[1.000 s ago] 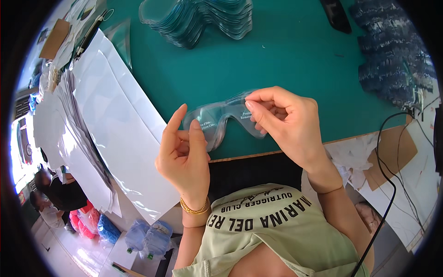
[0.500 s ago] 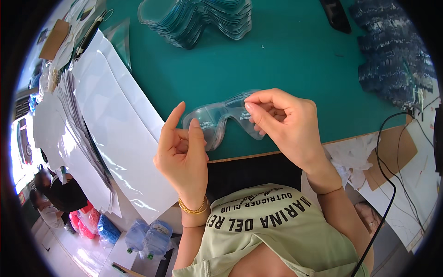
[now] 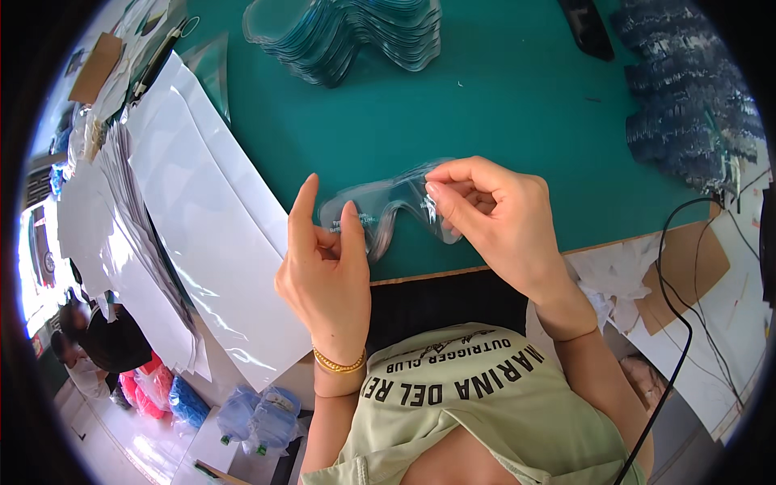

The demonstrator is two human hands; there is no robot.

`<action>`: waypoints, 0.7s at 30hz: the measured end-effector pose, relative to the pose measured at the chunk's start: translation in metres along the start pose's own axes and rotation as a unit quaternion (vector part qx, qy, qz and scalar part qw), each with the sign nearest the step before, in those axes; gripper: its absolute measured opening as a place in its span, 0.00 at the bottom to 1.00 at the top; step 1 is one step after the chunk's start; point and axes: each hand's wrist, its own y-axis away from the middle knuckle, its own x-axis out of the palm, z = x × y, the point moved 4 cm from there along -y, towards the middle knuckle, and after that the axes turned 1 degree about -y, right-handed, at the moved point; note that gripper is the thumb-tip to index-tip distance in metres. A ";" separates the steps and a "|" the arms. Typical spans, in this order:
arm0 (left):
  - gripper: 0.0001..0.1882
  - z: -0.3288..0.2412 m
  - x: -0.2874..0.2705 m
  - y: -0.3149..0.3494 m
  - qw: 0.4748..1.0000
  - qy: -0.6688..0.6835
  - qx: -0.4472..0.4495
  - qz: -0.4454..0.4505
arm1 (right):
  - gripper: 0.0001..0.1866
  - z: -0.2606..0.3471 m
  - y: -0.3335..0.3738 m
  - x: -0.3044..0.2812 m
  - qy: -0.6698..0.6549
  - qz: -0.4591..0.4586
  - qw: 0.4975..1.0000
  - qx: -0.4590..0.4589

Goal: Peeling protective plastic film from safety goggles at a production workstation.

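Note:
Two printed lens-shaped clear plastic sheets or more, cut like a goggle visor point(image 3: 380, 198) with a nose notch, lie loosely stacked at the table's near edge. My right hand point(image 3: 505, 218) is closed, pinching their upper right edge between thumb and forefinger. At the left end is my left hand point(image 3: 323, 275), its thumb over the visor and forefinger stretched apart; its other fingers are curled and partly hidden. A tall stack of similar clear visors point(image 3: 347, 40) stands farther back on the green tabletop point(image 3: 517, 105).
White sheets point(image 3: 218, 234) cover the table's left side. A black object point(image 3: 588, 28) lies at the back, beside a dark bundled pile point(image 3: 687, 97) at right. A black cable point(image 3: 687, 315) runs down the right. Large water bottles point(image 3: 275, 416) stand lower left; people point(image 3: 109, 335) are beyond.
My left hand has shifted slightly right, its thumb farther over the visor. My right hand keeps its pinch and has moved slightly left.

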 end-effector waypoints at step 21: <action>0.26 0.007 0.016 0.027 0.950 -0.101 0.282 0.082 | 0.09 -0.004 0.004 -0.001 -0.049 0.005 0.999 0.022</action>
